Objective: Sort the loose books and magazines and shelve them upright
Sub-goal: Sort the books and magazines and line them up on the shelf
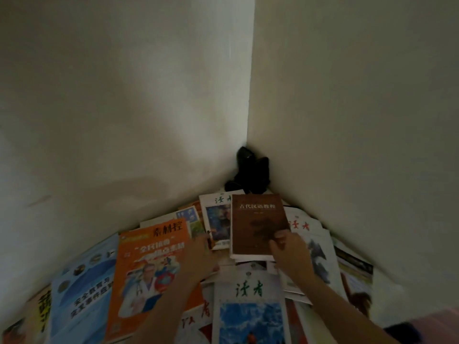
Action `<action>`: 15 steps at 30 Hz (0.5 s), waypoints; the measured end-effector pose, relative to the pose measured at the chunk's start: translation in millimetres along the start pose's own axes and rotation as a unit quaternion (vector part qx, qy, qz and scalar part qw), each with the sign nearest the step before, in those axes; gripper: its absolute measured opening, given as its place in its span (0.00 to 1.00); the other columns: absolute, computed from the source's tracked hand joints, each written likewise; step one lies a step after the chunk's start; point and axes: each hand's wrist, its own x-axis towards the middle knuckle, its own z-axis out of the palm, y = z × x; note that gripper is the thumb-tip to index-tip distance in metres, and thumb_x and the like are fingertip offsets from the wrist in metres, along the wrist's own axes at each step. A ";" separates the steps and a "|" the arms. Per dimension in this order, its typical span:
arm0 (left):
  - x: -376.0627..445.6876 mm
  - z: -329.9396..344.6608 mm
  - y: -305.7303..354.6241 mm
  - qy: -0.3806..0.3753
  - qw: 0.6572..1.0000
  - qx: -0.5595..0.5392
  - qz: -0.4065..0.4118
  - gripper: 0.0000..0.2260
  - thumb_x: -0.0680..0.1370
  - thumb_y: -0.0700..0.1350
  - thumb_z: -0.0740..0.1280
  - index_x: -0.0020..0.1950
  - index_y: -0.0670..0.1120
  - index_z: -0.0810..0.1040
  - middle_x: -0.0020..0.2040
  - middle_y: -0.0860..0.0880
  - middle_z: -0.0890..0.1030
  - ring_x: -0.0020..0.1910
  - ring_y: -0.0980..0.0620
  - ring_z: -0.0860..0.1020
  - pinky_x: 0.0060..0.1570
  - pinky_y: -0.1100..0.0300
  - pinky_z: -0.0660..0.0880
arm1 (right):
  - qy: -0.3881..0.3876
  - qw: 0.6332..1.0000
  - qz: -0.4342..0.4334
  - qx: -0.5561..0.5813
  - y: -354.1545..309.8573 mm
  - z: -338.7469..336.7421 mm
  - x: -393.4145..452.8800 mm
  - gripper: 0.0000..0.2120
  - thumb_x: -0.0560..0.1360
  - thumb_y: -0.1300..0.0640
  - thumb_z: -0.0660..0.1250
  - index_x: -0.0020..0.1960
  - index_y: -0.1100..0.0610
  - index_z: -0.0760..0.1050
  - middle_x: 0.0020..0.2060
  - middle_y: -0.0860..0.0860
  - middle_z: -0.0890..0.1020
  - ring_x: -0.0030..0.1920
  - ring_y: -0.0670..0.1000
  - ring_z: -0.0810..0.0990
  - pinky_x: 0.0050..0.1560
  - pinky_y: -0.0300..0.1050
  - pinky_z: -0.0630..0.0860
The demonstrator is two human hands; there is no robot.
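- Brown book (258,224) lay on top of the heap of magazines in the corner where the two walls (149,95) met; we saw no shelf anywhere in view.
- Our right hand (289,254) gripped the brown book at its lower right corner, thumb on the cover.
- Our left hand (198,256) rested on the heap between the orange magazine (149,264) and the brown book; blur kept us from telling whether its fingers held anything.
- We judged the step as sorting: picking the book out from the magazines.
- Next, we reckoned, the book needed lifting clear without dragging the loose white magazine (248,291) below it, then standing upright somewhere.
- A dark object (250,172) sat deep in the corner.
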 end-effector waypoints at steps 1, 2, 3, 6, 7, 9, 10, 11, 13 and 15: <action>1.3 13.6 13.3 -0.039 0.998 -0.046 -0.009 0.10 0.77 0.43 0.67 0.57 0.47 0.73 0.52 0.49 0.78 0.47 0.50 0.77 0.41 0.58 0.77 | 0.003 1.000 0.022 -0.004 18.2 -6.0 11.6 0.17 0.77 0.50 0.64 0.62 0.58 0.74 0.55 0.57 0.78 0.57 0.57 0.77 0.56 0.46 0.72; 1.5 26.5 24.1 -0.073 0.994 -0.078 -0.013 0.10 0.78 0.43 0.67 0.58 0.49 0.70 0.56 0.50 0.76 0.51 0.50 0.76 0.46 0.58 0.76 | -0.018 0.998 0.057 -0.003 30.4 -14.3 18.5 0.22 0.77 0.49 0.64 0.66 0.60 0.71 0.59 0.59 0.77 0.59 0.59 0.76 0.59 0.48 0.72; 3.8 39.6 31.3 -0.080 0.993 -0.087 -0.014 0.09 0.79 0.43 0.65 0.59 0.49 0.70 0.58 0.50 0.76 0.55 0.49 0.76 0.50 0.57 0.75 | -0.042 0.995 0.092 0.008 46.8 -13.9 28.4 0.26 0.77 0.46 0.64 0.69 0.61 0.67 0.61 0.60 0.76 0.60 0.60 0.75 0.61 0.49 0.72; 11.8 63.0 44.8 -0.036 0.997 -0.057 -0.026 0.14 0.81 0.46 0.63 0.66 0.47 0.71 0.58 0.52 0.76 0.59 0.49 0.76 0.49 0.63 0.69 | -0.136 0.975 0.167 0.049 68.3 -10.1 43.6 0.36 0.74 0.35 0.58 0.69 0.62 0.66 0.59 0.62 0.78 0.58 0.62 0.78 0.61 0.54 0.75; 16.5 67.6 45.2 -0.017 0.997 -0.066 -0.043 0.17 0.81 0.47 0.63 0.69 0.47 0.69 0.60 0.50 0.77 0.60 0.49 0.76 0.50 0.63 0.70 | -0.147 0.972 0.175 0.057 71.0 -5.2 47.0 0.36 0.73 0.33 0.56 0.67 0.62 0.68 0.59 0.62 0.79 0.58 0.62 0.78 0.62 0.55 0.74; 27.3 72.3 46.2 0.014 0.991 -0.088 -0.096 0.21 0.79 0.48 0.65 0.71 0.46 0.67 0.63 0.47 0.78 0.61 0.47 0.76 0.52 0.61 0.70 | -0.145 0.971 0.182 0.061 73.3 4.2 54.8 0.29 0.78 0.39 0.57 0.64 0.62 0.72 0.58 0.60 0.78 0.61 0.61 0.76 0.65 0.51 0.71; 34.2 73.8 44.9 0.016 0.990 -0.086 -0.115 0.21 0.79 0.49 0.66 0.70 0.45 0.68 0.62 0.46 0.78 0.60 0.47 0.77 0.51 0.61 0.70 | -0.136 0.970 0.190 0.070 73.2 7.2 58.1 0.24 0.79 0.42 0.58 0.61 0.62 0.74 0.56 0.59 0.79 0.60 0.60 0.76 0.63 0.50 0.71; 38.9 74.1 44.9 0.003 0.987 -0.084 -0.138 0.20 0.79 0.49 0.66 0.68 0.44 0.71 0.61 0.45 0.79 0.59 0.46 0.77 0.51 0.61 0.71 | -0.135 0.966 0.198 0.100 73.4 10.8 61.9 0.21 0.79 0.44 0.60 0.57 0.62 0.75 0.52 0.58 0.79 0.57 0.59 0.77 0.59 0.50 0.74; 45.0 75.2 46.1 -0.035 0.980 -0.101 -0.170 0.17 0.79 0.49 0.65 0.65 0.42 0.75 0.58 0.44 0.80 0.57 0.45 0.78 0.54 0.57 0.75 | -0.145 0.935 0.241 0.215 69.3 12.0 64.2 0.18 0.78 0.47 0.64 0.56 0.62 0.74 0.49 0.57 0.78 0.52 0.58 0.77 0.47 0.49 0.78; 42.4 74.0 49.5 -0.064 0.965 -0.169 -0.190 0.15 0.80 0.47 0.63 0.65 0.42 0.73 0.55 0.46 0.78 0.56 0.45 0.78 0.57 0.53 0.77 | -0.150 0.921 0.262 0.247 65.0 10.7 64.6 0.19 0.78 0.49 0.65 0.61 0.62 0.70 0.54 0.58 0.76 0.55 0.58 0.75 0.52 0.51 0.78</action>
